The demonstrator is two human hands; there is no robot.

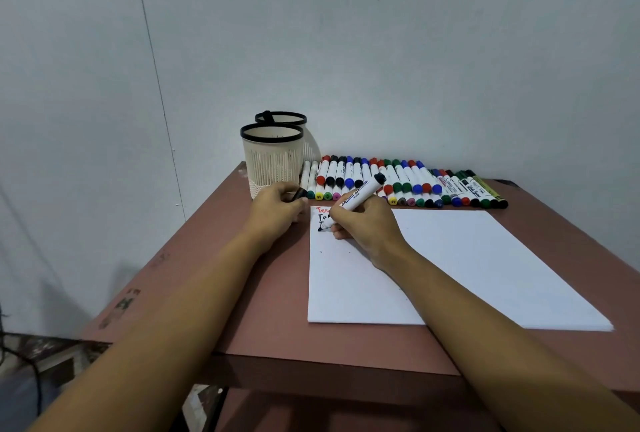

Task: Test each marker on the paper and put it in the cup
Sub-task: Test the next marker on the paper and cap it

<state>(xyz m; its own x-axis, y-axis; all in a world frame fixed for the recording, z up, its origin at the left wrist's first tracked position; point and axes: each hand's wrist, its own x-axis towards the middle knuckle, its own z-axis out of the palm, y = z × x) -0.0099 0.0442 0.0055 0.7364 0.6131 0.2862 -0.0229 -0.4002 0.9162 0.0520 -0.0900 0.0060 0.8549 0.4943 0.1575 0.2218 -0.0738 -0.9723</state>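
My right hand [367, 223] grips a white marker [360, 196] with a black end, its tip down on the top left corner of the white paper [450, 265]. Red and black writing [322, 215] shows there, partly hidden by my fingers. My left hand [277, 211] rests on the table left of the paper and pinches a black marker cap [300, 193]. A cream cup with a black rim [272, 157] stands just behind my left hand. A second such cup [281, 118] stands behind the first.
A long row of several capped markers [408, 183] in red, black, blue and green lies along the back of the brown table [263, 293], right of the cups. A grey wall rises close behind. The table's left and front edges drop off to the floor.
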